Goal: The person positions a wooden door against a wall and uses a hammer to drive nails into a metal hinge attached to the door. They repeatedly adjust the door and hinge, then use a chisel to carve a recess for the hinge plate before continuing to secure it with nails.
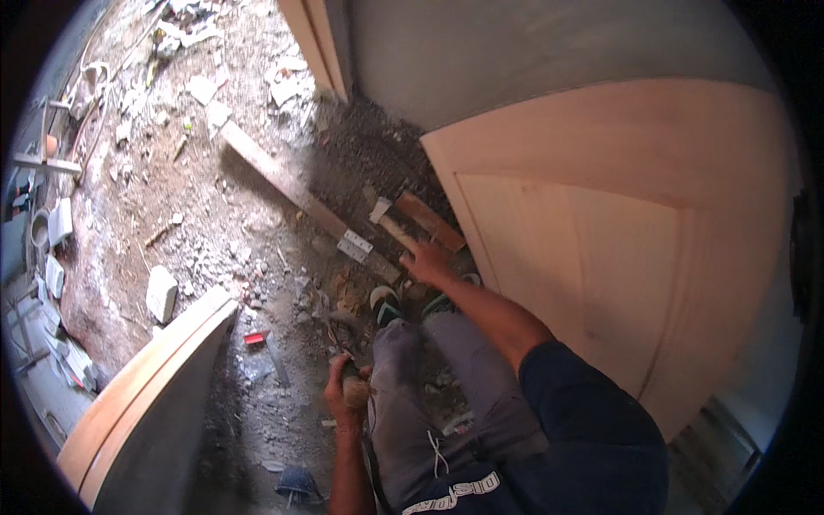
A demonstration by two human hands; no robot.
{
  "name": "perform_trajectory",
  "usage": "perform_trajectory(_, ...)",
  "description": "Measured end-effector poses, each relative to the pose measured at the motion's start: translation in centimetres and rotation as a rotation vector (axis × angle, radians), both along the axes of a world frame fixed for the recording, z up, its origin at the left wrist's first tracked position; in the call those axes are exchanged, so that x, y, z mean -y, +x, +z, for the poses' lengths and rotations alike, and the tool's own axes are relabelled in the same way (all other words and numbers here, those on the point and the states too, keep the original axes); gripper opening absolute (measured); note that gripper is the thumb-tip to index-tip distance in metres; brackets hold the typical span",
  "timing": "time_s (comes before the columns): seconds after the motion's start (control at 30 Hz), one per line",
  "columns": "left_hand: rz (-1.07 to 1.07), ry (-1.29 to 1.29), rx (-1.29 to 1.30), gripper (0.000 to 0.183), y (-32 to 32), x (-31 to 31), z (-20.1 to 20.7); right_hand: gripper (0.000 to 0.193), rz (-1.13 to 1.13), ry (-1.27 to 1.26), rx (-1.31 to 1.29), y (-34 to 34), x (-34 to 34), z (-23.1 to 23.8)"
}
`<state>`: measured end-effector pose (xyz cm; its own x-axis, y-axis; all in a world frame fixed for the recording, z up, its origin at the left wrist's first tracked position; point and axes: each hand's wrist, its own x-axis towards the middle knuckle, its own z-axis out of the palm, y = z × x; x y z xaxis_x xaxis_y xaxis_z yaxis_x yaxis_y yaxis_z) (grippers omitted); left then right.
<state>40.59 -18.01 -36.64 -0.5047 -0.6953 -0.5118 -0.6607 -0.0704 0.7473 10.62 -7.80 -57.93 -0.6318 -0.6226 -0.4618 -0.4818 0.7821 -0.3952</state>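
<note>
Just left of the pale door (584, 249), my R hand (427, 260) grasps a wood-handled hammer (395, 230); nearer, my L hand (340, 393) wraps round a wood-ended tool (355, 393), type unclear. Step's prob. tool handling; next move likely calls for steady R grip, clear of door.

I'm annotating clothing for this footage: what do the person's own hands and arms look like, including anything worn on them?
The right hand and left hand look gloveless. A short, dark navy sleeve ends near the right elbow; the left sleeve isn't discernible. Neither forearm shows a watch or visible marking.
</note>
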Motion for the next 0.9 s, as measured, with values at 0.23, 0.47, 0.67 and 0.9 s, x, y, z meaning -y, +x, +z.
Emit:
perform_trajectory(0.23,-0.697,-0.04,-0.197,0.066,-8.9,-2.8,18.3,0.04,-0.542,-0.543,1.509,9.6,-7.4,23.2)
perform_trajectory(0.47,-1.155,-0.231,-0.593,0.054,-16.3,-4.4,33.7,0.042,-0.676,-0.847,1.167,4.3,-10.6,50.4)
perform_trajectory(0.67,-1.016,-0.25,-0.821,0.038,-18.8,-2.2,35.5,0.029,-0.822,-1.008,0.512,3.9,-11.5,62.6)
perform_trajectory(0.9,-0.769,0.221,-0.568,0.041,-31.9,-6.8,39.1,0.021,-1.214,-1.151,0.349,4.1,-10.9,61.2)
